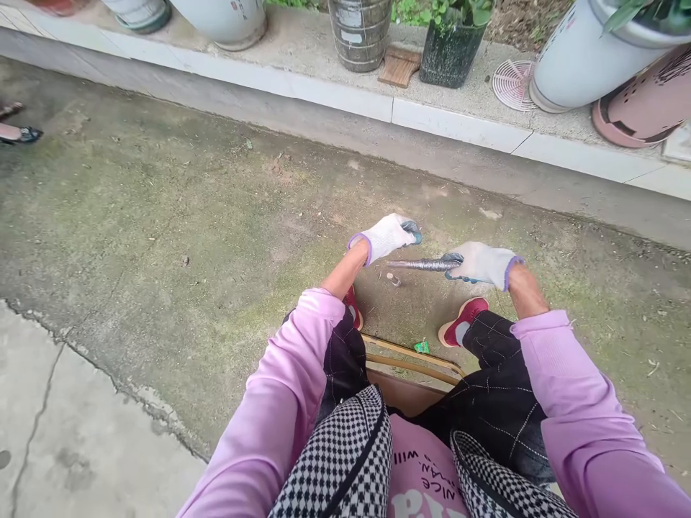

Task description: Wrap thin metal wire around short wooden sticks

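Note:
My right hand [480, 265], in a white knit glove with dark coated fingers, grips a slim tapering stick [424, 265] with a dark, shiny wrapped-looking surface and a paler tip. The stick points left, roughly level above the ground. My left hand [391, 236] wears the same kind of glove and is just beyond the stick's tip. Its fingers are curled together, and what they hold, if anything, is hidden. Below the stick's tip, a small short cylinder [394, 279] with a pale round end is near the ground between my shoes.
A raised tiled ledge [345, 90] runs across the front with several flowerpots, including a dark square pot [452, 54]. A pink coiled disc [515, 84] lies on it. A green wrapper [422, 347] lies by the seat's tan frame bar [410, 367]. A person's shoe [29, 134] shows far left.

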`<state>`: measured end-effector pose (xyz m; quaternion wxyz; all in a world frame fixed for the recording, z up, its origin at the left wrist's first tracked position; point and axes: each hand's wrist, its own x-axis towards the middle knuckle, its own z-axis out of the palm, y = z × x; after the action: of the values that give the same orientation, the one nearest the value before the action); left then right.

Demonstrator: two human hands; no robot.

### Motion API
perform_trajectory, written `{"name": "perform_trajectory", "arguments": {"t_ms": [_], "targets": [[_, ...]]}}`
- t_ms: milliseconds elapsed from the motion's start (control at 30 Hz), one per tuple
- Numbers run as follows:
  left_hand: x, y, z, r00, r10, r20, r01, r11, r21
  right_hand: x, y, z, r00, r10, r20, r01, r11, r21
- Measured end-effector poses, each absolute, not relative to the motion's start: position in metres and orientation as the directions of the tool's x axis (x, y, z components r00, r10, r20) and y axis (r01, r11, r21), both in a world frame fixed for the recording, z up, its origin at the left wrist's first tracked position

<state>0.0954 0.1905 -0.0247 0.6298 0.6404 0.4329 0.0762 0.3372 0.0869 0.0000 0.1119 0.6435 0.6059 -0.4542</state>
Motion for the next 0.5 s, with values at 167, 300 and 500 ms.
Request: {"name": "perform_trajectory", "arguments": {"t_ms": [167,300,500], "targets": [[0.113,0.17,-0.019,0.618,0.613,-0.493,0.447,0.241,0.861,0.348,0.103,-0.01,0.105,0.807,-0.582,0.958,-0.239,-0.159],[0.123,0.165,-0.021,0.629,0.586,-0.512,0.312,0.412,0.856,0.353,0.105,-0.004,0.197,0.874,-0.445,0.769,-0.419,-0.482],[0.119,0.183,-0.023,0.557,0.686,-0.467,0.21,0.428,0.879,0.346,0.089,0.014,0.052,0.911,-0.408,0.047,-0.41,-0.911]]}}
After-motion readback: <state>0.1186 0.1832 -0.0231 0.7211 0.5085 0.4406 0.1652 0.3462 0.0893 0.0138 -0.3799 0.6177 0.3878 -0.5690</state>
